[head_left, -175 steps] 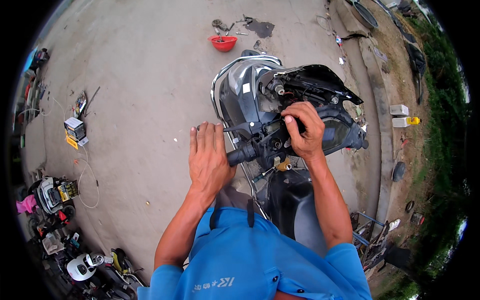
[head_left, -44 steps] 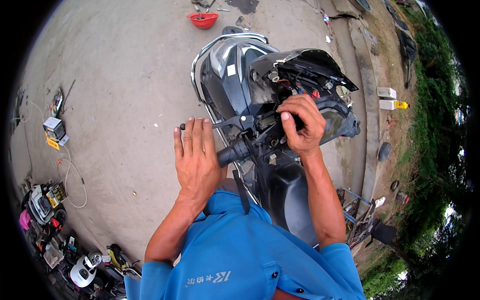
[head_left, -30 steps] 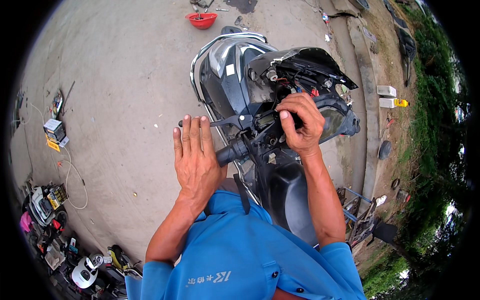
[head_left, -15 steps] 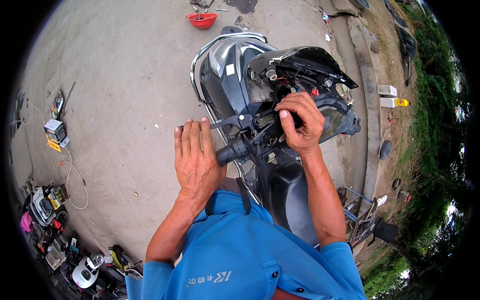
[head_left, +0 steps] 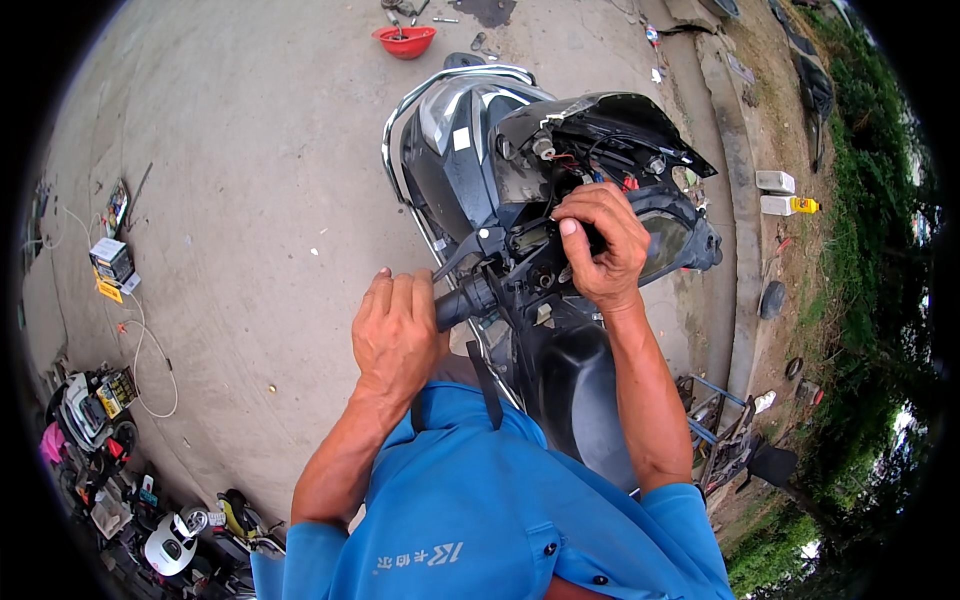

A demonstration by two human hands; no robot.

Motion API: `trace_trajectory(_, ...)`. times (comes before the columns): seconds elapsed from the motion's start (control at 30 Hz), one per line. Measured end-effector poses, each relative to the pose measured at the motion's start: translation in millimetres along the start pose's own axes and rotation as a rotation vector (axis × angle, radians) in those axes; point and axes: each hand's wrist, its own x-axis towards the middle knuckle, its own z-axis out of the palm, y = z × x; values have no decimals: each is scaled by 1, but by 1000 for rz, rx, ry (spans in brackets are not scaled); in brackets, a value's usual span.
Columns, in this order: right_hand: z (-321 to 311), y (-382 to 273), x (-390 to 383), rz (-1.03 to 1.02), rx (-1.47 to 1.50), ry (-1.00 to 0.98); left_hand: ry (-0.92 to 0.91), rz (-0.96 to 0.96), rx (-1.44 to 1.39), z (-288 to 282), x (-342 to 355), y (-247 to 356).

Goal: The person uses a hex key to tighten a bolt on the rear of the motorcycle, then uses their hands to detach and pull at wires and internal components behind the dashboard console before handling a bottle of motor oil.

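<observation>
A dark scooter (head_left: 440, 170) stands before me with its handlebar area uncovered and wires showing. My left hand (head_left: 393, 325) has its fingers curled over the outer end of the black brake lever (head_left: 462, 250), beside the black rubber handlebar grip (head_left: 453, 308). The lever sits drawn in close to that grip. Over the middle of the handlebar, my right hand (head_left: 606, 245) is closed, its thumb bent beside the curled fingers. Whatever lies under those fingertips is hidden. Red connectors (head_left: 630, 183) and thin wires show just beyond the right hand.
The scooter's black seat (head_left: 575, 385) lies below the handlebar. A red bowl (head_left: 404, 42) with parts rests on the concrete at the top. At left are a small box (head_left: 112, 262) and a pale cable. Bottles (head_left: 790, 205) stand beyond the kerb (head_left: 740, 200); a white helmet (head_left: 170, 545) is lower left.
The fingers of my left hand have curled from outstretched to bent, and the brake lever has swung in toward the grip. My right hand stays where it was.
</observation>
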Motion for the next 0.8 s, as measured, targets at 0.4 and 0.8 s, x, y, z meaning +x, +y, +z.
trace_trajectory(0.4, 1, 2, -1, -13, 17, 8, 14, -102, 25, -9, 11, 11)
trace_trajectory(0.8, 0, 1, 0, -15, 7, 3, -21, -122, 21, -4, 8, 9)
